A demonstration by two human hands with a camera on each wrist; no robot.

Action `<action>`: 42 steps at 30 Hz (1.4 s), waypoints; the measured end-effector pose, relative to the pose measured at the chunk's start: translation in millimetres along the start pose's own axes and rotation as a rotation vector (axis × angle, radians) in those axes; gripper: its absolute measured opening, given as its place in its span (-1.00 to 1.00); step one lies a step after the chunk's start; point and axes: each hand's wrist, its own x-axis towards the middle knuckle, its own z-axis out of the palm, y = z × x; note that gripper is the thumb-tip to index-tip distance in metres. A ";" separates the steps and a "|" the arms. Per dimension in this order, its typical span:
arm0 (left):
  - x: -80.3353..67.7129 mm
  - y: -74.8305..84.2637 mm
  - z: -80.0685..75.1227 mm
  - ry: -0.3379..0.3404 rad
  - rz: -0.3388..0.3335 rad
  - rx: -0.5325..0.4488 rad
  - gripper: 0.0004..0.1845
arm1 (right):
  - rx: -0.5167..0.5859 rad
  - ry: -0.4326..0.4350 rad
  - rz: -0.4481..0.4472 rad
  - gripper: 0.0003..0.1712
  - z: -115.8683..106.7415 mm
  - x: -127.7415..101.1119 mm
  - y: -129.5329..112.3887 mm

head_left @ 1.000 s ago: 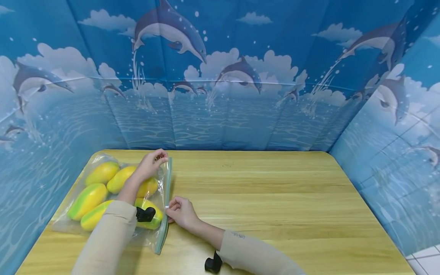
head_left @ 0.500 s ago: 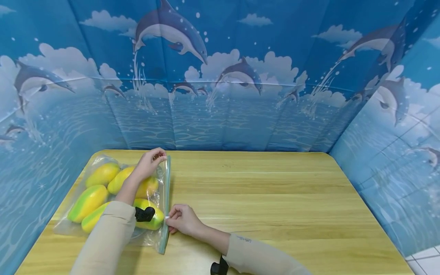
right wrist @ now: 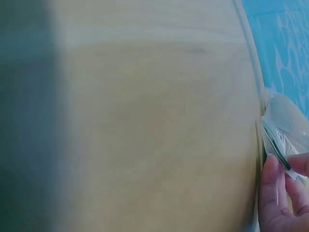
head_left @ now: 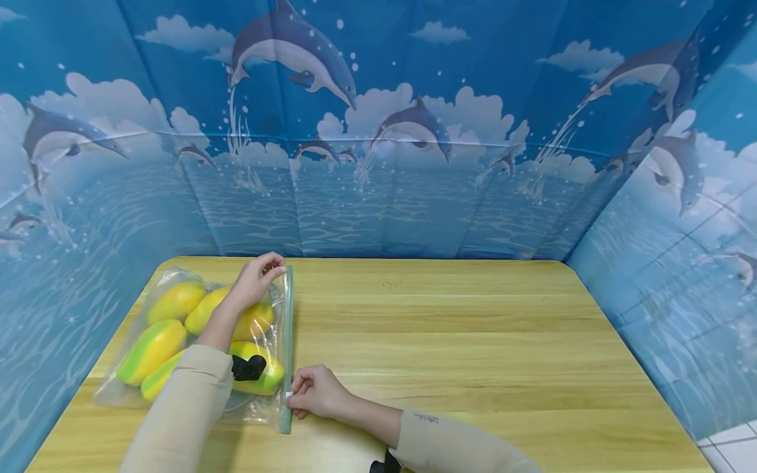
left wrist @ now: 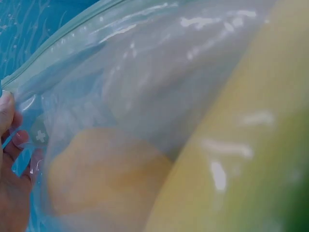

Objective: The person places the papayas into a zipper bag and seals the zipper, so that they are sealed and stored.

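A clear slider zip bag [head_left: 269, 412] with a green seal strip [head_left: 288, 328] lies on the left of the table. Inside it are several yellow-green mangoes [head_left: 152, 348], partly covered by the left arm. My left hand [head_left: 259, 276] pinches the bag's far top corner; in the left wrist view its fingers [left wrist: 7, 113] hold the plastic beside the seal. Close to the strip's near end, my right hand [head_left: 318, 393] grips the small white slider [head_left: 288, 395] between thumb and fingers. The right wrist view shows the same pinch, with the slider [right wrist: 291, 174] between the fingertips.
The wooden table [head_left: 473, 348] extends to the right of the bag. A blue dolphin-print curtain [head_left: 378, 197] stands along the back and sides. Black wrist mounts [head_left: 248, 368] sit on both forearms.
My right hand has slid the white slider along the seal strip toward the near end. The strip now lies straighter. My left hand has stayed almost in place at the far corner.
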 end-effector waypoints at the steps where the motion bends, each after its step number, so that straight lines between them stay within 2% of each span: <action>1: 0.0 -0.1 -0.4 -0.002 -0.001 0.000 -0.84 | -0.005 -0.001 0.003 -0.89 0.1 -1.0 0.7; 17: -0.5 0.0 -4.4 0.034 0.011 -0.009 -0.84 | -0.225 -0.085 -0.109 -0.82 2.7 -18.9 -1.3; 24: -0.1 -0.5 -4.5 0.032 0.007 -0.011 -0.83 | -0.207 -0.079 -0.067 -0.83 0.5 -16.3 0.0; 27: -0.7 0.0 -4.6 0.029 0.008 -0.001 -0.83 | -0.179 -0.048 -0.068 -0.73 -3.4 -12.3 -1.7; 31: -1.3 0.4 -3.8 0.013 0.017 0.011 -0.82 | -0.154 0.046 -0.163 -0.47 -11.1 -0.7 -7.9; 35: -1.7 0.3 -2.4 0.003 0.011 0.018 -0.82 | -0.193 0.101 -0.286 -0.35 -17.1 15.0 -14.7; 38: -1.6 0.3 -1.7 -0.004 0.009 0.032 -0.82 | -0.205 0.056 -0.344 -0.33 -19.3 25.9 -18.7; 42: -1.7 0.7 -1.6 -0.013 0.003 0.039 -0.81 | -0.295 -0.001 -0.397 -0.34 -18.3 36.4 -21.1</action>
